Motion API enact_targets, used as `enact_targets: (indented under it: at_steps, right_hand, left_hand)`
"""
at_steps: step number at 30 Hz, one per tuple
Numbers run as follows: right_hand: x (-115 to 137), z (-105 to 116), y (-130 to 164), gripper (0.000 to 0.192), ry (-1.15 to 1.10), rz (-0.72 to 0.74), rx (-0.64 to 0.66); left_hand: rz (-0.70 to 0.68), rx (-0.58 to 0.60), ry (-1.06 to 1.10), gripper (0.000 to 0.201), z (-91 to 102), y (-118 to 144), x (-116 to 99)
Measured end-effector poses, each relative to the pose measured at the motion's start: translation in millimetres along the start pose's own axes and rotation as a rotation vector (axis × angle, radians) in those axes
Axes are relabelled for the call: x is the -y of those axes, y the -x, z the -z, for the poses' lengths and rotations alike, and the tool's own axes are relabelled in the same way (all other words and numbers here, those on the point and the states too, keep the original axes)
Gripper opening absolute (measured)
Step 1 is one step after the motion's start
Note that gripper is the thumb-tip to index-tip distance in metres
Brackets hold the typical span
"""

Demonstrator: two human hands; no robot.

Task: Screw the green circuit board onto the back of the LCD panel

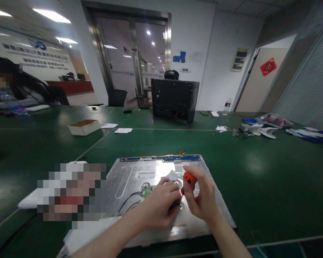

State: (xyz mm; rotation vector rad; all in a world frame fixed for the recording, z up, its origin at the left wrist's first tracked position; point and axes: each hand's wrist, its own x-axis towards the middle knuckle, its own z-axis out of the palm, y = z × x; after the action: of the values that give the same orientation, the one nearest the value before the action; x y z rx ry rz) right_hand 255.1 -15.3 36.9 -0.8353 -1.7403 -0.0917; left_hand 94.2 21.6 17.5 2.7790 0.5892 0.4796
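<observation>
A silver metal panel (126, 172), which looks like the back of a flat display, lies on the green table. A blue circuit strip (148, 158) runs along its far edge. My right hand (204, 195) grips the orange handle of a small screwdriver (190, 179), its shaft pointing down to the panel. Beside the shaft, my left hand (161, 204) rests on the panel with fingers curled together; whatever they hold is hidden. Partly under that hand is a small green circuit board (148, 191) with dark cables (127, 200). The screwdriver's tip is hard to make out.
A black monitor-like casing (174, 100) stands at the table's far side. An open cardboard box (84, 127) and papers (123, 130) lie far left. Gloves and a plastic bag (274, 120) are piled far right, near a bottle (227, 106). Another person (18, 80) sits at left.
</observation>
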Motion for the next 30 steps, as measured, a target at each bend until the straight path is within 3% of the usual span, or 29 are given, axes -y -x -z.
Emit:
enact_targets:
  at_steps: [7, 16, 24, 30]
  right_hand:
    - [-2.0, -2.8, -1.5, 0.027, 0.082, 0.022, -0.037]
    - [-0.4, 2.7, -0.2, 0.043, -0.07, -0.049, 0.085]
    - [-4.7, -5.8, 0.8, 0.032, 0.06, 0.015, -0.08]
    - [-0.8, -1.8, -2.9, 0.027, 0.031, 0.039, -0.044]
  left_hand:
    - [0.001, 0.003, 0.013, 0.014, 0.7, 0.6, -0.4]
    - [-0.013, -0.009, 0.004, 0.017, -0.2, 0.1, 0.2]
    - [-0.001, -0.003, -0.003, 0.018, 0.3, 0.7, -0.5]
    - [0.006, 0.003, 0.016, 0.019, 0.1, 0.1, 0.8]
